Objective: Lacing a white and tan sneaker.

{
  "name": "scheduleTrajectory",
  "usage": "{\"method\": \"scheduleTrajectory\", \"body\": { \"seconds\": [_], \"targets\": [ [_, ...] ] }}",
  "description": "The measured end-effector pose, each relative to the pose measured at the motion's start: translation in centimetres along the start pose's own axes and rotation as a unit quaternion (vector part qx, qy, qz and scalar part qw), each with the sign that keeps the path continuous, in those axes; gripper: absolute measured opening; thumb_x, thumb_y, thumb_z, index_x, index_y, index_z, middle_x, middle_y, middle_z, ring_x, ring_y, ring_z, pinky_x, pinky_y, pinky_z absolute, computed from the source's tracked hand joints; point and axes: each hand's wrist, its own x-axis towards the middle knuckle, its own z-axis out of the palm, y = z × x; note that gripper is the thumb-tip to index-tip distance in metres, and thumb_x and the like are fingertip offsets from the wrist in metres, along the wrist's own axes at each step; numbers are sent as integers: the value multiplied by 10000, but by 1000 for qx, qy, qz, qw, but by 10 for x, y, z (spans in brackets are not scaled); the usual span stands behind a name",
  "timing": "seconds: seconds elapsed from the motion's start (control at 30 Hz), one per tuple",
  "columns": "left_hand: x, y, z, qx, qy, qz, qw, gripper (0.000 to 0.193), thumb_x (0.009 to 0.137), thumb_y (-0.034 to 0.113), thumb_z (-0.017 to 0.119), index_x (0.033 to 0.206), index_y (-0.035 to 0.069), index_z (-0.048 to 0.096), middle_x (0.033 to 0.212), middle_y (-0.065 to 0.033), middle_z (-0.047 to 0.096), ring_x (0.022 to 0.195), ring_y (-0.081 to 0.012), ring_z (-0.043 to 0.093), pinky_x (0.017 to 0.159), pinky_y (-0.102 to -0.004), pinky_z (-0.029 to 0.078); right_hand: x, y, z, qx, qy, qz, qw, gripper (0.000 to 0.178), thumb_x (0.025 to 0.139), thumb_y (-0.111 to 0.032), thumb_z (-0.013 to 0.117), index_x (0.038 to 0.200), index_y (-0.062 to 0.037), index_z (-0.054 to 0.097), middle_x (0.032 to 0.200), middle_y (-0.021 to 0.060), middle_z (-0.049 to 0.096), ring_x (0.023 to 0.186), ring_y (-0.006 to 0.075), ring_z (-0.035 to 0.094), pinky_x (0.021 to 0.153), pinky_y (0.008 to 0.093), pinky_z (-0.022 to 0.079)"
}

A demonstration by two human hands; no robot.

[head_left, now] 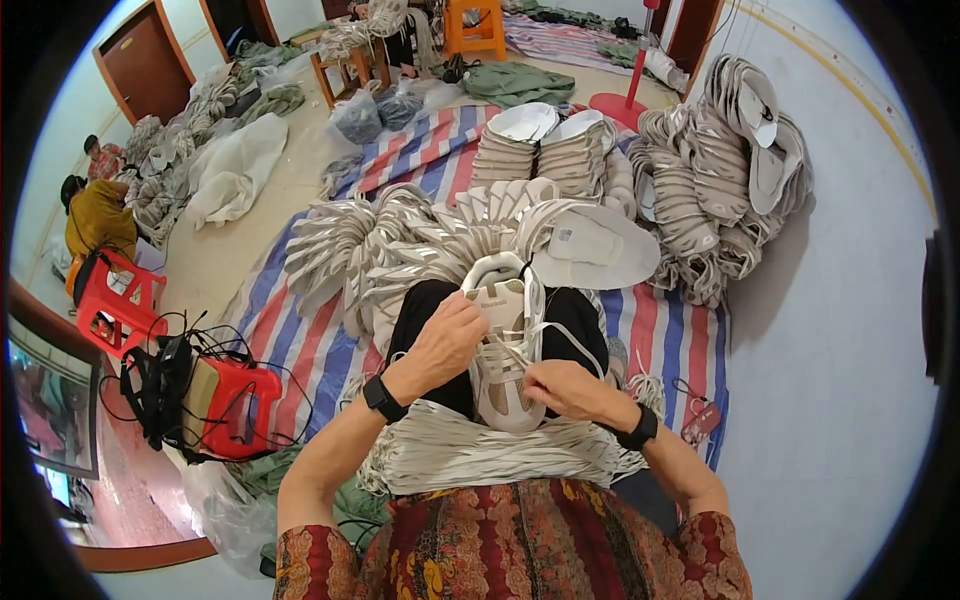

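A beige and white sneaker upper (508,395) rests between my knees, its toe toward me and its heel opening away. My left hand (448,340) is closed in a pinch at the left eyelet edge, beside the tongue; its fingers hide what they hold. On the right, near the toe, my right hand (568,388) pinches a pale shoelace (512,352) that crosses the upper's front. Another length of lace loops out to the right over my dark trousers. Across my lap lies a thick bundle of white shoelaces (490,450).
Rows of nested shoe uppers (400,245) lie ahead on a striped sheet (278,370). More stacks (690,170) lean by the right wall. Red stools (240,410), one bearing cables and a black strap, stand left. A phone-like red object (700,422) lies right. People sit far left.
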Motion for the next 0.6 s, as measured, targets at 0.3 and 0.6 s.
{"method": "scheduleTrajectory", "body": {
  "seconds": [0.3,0.6],
  "targets": [
    [0,7,2,61,-11,-14,998,56,686,24,529,724,29,488,735,-101,471,788,-269,467,765,-357,398,-4,4,3,14,13,-17,1000,144,835,-167,531,838,-25,508,740,125,529,706,300,531,632,373,420],
    [3,9,18,-12,43,-71,996,94,694,53,585,716,55,494,708,-78,483,786,-254,474,866,-420,340,7,-4,-17,74,212,9,974,145,783,-129,597,851,-2,609,723,113,587,622,215,571,570,296,443]
  ]
}}
